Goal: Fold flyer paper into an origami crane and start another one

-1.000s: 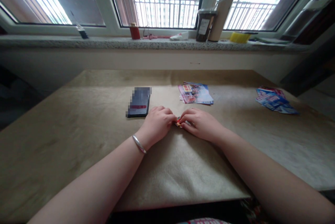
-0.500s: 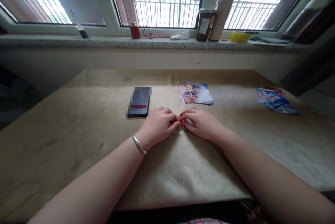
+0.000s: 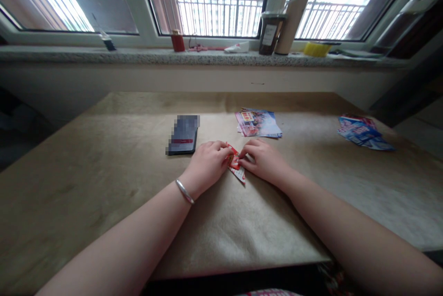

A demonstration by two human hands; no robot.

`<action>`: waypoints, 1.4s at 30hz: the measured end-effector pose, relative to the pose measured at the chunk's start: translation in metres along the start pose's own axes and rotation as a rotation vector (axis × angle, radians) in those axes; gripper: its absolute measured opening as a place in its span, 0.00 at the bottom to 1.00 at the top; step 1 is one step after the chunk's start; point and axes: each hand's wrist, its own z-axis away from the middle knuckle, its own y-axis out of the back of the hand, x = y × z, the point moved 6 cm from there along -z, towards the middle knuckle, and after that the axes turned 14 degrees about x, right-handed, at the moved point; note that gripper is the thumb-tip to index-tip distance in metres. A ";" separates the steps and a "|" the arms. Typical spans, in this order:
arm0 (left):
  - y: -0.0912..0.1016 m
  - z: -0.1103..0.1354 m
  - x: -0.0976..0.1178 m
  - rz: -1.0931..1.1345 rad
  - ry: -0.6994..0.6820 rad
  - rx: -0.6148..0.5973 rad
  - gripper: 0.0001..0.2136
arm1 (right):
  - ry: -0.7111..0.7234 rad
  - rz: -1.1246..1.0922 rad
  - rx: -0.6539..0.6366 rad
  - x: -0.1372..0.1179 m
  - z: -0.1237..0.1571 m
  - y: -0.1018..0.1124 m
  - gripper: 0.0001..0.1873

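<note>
The left hand [image 3: 207, 162] and right hand [image 3: 265, 162] meet at the middle of the paper-covered table [image 3: 104, 171]. Both pinch 1 small folded paper [image 3: 236, 167], red and white, between their fingertips; its near corner touches the tabletop. A silver bangle [image 3: 183, 191] circles the left wrist.

Just beyond the left hand lies a dark phone [image 3: 183, 135]. Just beyond the right hand lies a stack of flyers [image 3: 258, 123], and a second stack [image 3: 362, 132] sits well apart at the right. On the far windowsill [image 3: 138, 57] stand a red cup [image 3: 177, 41], a dark jar [image 3: 270, 34] and a tall tan bottle [image 3: 296, 5]. Nothing lies between the hands and the near edge.
</note>
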 end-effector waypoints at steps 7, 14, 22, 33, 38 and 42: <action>0.001 0.001 -0.008 -0.052 0.098 -0.015 0.13 | -0.046 -0.015 0.003 0.011 0.002 -0.008 0.18; -0.002 -0.002 -0.008 0.080 0.094 -0.025 0.10 | -0.056 -0.112 0.039 0.011 0.000 -0.006 0.14; -0.002 0.000 -0.013 0.194 0.186 0.024 0.17 | -0.131 -0.201 0.068 0.017 -0.002 -0.007 0.07; -0.008 -0.001 -0.014 0.187 0.125 -0.002 0.04 | 0.061 -0.203 0.042 0.005 -0.002 -0.005 0.02; -0.006 -0.001 -0.008 0.129 0.054 -0.023 0.05 | 0.087 -0.169 -0.013 0.004 -0.001 -0.007 0.04; -0.003 -0.001 -0.004 0.083 0.003 -0.043 0.06 | 0.105 -0.141 -0.053 0.003 0.000 -0.008 0.07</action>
